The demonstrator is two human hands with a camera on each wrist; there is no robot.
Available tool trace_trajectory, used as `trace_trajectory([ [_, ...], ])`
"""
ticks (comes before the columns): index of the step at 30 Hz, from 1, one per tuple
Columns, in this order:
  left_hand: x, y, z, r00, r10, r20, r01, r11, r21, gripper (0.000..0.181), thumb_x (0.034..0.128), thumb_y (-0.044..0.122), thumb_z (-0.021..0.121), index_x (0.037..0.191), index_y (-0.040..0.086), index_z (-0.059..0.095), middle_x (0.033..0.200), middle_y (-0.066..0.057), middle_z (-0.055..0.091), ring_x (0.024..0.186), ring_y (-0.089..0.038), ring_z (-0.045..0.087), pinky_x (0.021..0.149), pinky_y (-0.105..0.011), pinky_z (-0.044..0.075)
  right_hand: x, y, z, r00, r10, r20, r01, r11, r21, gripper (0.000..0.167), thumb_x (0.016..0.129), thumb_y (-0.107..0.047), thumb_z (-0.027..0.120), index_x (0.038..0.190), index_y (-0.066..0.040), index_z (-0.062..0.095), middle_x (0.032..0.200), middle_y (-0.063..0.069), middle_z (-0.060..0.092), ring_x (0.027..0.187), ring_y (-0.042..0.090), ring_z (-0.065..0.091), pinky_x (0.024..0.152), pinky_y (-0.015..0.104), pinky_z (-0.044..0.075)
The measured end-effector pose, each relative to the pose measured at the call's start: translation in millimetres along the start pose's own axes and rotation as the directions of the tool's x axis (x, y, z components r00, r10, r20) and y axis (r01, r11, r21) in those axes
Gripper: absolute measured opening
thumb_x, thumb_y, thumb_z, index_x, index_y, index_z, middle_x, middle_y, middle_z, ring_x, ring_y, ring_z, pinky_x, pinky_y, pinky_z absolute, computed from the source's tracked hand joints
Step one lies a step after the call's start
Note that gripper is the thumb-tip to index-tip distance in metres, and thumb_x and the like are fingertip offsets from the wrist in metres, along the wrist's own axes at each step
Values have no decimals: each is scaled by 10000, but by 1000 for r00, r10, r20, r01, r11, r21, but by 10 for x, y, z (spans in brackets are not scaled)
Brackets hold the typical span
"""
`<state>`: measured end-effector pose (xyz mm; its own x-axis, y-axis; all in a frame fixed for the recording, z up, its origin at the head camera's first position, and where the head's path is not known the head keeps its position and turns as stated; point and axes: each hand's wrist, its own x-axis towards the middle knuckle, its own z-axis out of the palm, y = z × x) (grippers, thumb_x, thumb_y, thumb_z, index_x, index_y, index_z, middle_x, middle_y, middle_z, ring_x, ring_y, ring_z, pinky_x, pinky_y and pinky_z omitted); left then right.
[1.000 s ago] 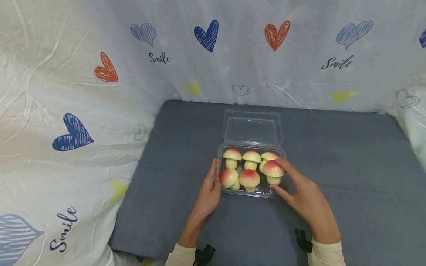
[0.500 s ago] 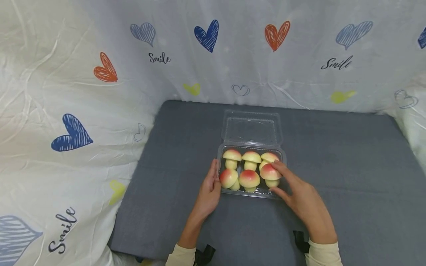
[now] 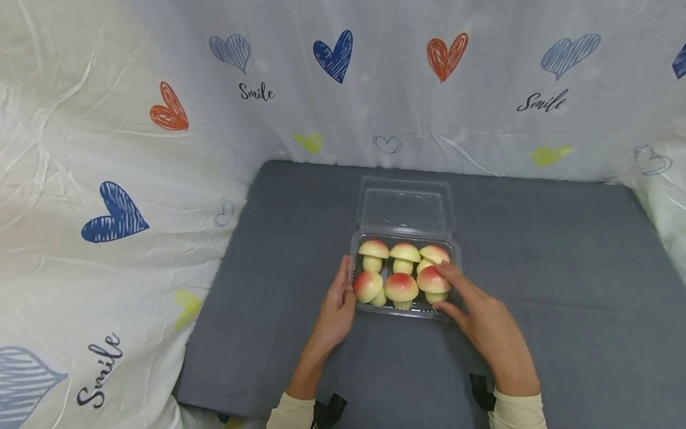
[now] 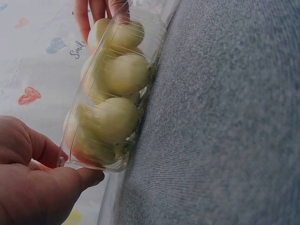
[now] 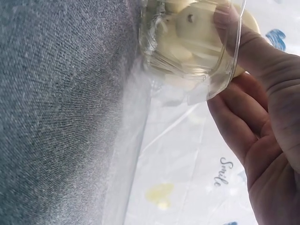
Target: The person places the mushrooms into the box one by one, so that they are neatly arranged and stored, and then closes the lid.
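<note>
In the head view a clear plastic clamshell box (image 3: pixel 423 313) lies on the cloth, its lid (image 3: pixel 405 205) tipped back. Several mushroom-shaped pieces with red-tinged, pale yellow caps stand in two rows inside. My left hand (image 3: pixel 334 313) grips the box's left side near the front corner; the left wrist view shows its thumb (image 4: pixel 89 177) against the wall. With thumb and forefinger my right hand (image 3: pixel 490 325) pinches the front-right mushroom (image 3: pixel 433 280), which sits within the box. In the right wrist view the right thumb (image 5: pixel 253 49) reaches inside the rim, the other fingers outside.
A dark grey cloth (image 3: pixel 563 286) covers the table around the box. White curtains printed with hearts and "Smile" (image 3: pixel 375 77) hang behind the table and to its left. Black straps (image 3: pixel 329 411) cross both cuffs.
My right hand has moved slightly left and in with the front-right mushroom, bringing it lower and closer to the others. The left hand and the box have stayed put.
</note>
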<state>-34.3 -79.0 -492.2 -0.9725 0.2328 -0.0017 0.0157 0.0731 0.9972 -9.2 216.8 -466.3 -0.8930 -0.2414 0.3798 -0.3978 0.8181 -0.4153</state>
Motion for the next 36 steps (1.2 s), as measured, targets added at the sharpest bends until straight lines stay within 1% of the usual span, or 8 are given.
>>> trace_trajectory([
  [5,-3,4,3,1000,-3,0,3,1000,1,658,1096,-40,335,1695,46,76,1765,-58,137,1607,-136,134,1249,-285,176,-23,-14,5,1000,23,8,-23,1000,-9,880,781,-206,949,1561,-247,543,1528,21,603,1215,285,704,868,498,594],
  [11,-7,13,7,1000,-7,0,7,1000,5,659,1098,-38,334,1697,56,77,1765,-49,139,1606,-138,140,1245,-276,186,-47,-15,8,1000,26,3,-26,1000,-7,853,792,-206,941,1553,-231,556,1523,38,606,1214,287,705,861,502,597],
  [17,-5,7,9,1000,2,0,-2,1000,6,659,1094,-43,328,1696,41,72,1766,-63,134,1613,-172,136,1243,-267,192,-62,-31,6,999,38,0,-38,999,3,833,798,-201,934,1545,-233,568,1521,33,607,1180,300,719,822,506,603],
  [24,-6,6,5,1000,-7,-4,7,1000,3,660,1093,-46,329,1695,41,72,1766,-56,134,1606,-135,136,1239,-256,184,-53,-49,-4,999,44,11,-44,999,5,802,805,-193,930,1529,-224,585,1509,36,616,1145,307,733,801,516,607],
  [31,-4,10,2,1000,-1,6,1,1000,-8,659,1091,-55,319,1692,30,65,1766,-66,129,1610,-144,129,1242,-258,182,-50,-64,-24,999,43,21,-43,999,-5,787,794,-139,932,1509,-182,605,1484,60,638,1070,310,761,773,516,608],
  [36,5,9,-1,1000,5,10,-5,1000,-6,655,1092,-59,317,1690,20,61,1766,-78,122,1611,-154,125,1247,-267,177,-37,-37,-40,999,28,18,-28,1000,13,766,792,-163,933,1492,-167,622,1464,65,653,1057,318,763,778,519,607],
])
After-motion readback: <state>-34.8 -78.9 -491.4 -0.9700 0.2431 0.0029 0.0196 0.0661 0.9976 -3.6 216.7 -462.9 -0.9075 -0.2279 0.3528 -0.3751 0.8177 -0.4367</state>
